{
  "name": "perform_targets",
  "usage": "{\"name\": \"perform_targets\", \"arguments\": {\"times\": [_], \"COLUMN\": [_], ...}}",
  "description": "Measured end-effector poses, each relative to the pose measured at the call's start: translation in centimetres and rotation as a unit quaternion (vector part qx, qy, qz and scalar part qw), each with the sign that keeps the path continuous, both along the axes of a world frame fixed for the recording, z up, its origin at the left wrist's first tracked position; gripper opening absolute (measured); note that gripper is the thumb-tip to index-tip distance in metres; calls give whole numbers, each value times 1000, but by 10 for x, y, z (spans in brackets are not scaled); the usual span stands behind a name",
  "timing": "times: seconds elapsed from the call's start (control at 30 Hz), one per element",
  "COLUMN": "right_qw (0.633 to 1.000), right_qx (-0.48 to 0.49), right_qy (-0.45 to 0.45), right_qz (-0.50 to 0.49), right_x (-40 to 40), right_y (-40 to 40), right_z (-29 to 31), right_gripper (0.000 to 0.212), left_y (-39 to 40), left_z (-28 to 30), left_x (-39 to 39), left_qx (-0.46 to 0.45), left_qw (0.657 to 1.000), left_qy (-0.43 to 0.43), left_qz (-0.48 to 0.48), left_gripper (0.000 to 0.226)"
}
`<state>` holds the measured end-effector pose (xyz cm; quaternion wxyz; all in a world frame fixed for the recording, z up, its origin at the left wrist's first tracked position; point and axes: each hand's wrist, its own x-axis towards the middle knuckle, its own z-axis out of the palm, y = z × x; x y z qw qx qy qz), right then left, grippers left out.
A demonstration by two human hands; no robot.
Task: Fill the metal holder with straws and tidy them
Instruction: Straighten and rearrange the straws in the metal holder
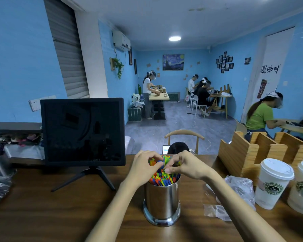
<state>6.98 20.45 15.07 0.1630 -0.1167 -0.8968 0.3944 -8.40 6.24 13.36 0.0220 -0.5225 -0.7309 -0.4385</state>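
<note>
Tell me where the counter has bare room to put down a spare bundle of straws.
Bare wood lies between the monitor stand and the metal holder, under the left forearm, and in front of the holder along the near edge. The right side is crowded: crumpled plastic wrappers, two lidded paper cups and the wooden organizer.

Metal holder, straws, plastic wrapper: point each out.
metal holder (162,201): head view, front of its shiny wall.
straws (162,179): head view, cut ends above the rim.
plastic wrapper (241,188): head view, crumpled clear middle.

Two bare forearms, no sleeves, rings or watch showing, each ending in a slim-fingered hand.
</note>
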Motion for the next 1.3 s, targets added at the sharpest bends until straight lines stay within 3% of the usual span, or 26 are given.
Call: {"name": "perform_targets", "arguments": {"times": [0.2,0.4,0.6,0.77,0.97,1.1,1.3], "right_qw": [1000,987,992,995,997,999,999], "right_qx": [5,-64,-97,-74,-56,-40,-31], "right_qy": [25,146,84,60,44,32,18], "right_qz": [10,-20,-18,-12,-1,15,1], "right_x": [-1,-7,-9,-10,-9,-6,-7], "right_y": [-2,-3,-1,0,2,3,2], "right_z": [0,9,2,-4,-5,-3,-2], "right_gripper": [6,10,8,7,10,9,12], "left_y": [-4,-11,-16,-20,-21,-22,-20], "left_z": [4,13,12,11,16,20,22], "left_x": [-3,2,2,2,2,5,9], "left_qx": [-1,24,-26,-93,-85,-35,-61], "left_qw": [1000,996,994,991,993,995,997], "left_qy": [-10,-55,-71,-19,-19,-63,3], "left_qz": [-10,-59,-80,-94,-85,-69,-38], "left_gripper": [9,14,6,2,4,8,11]}}
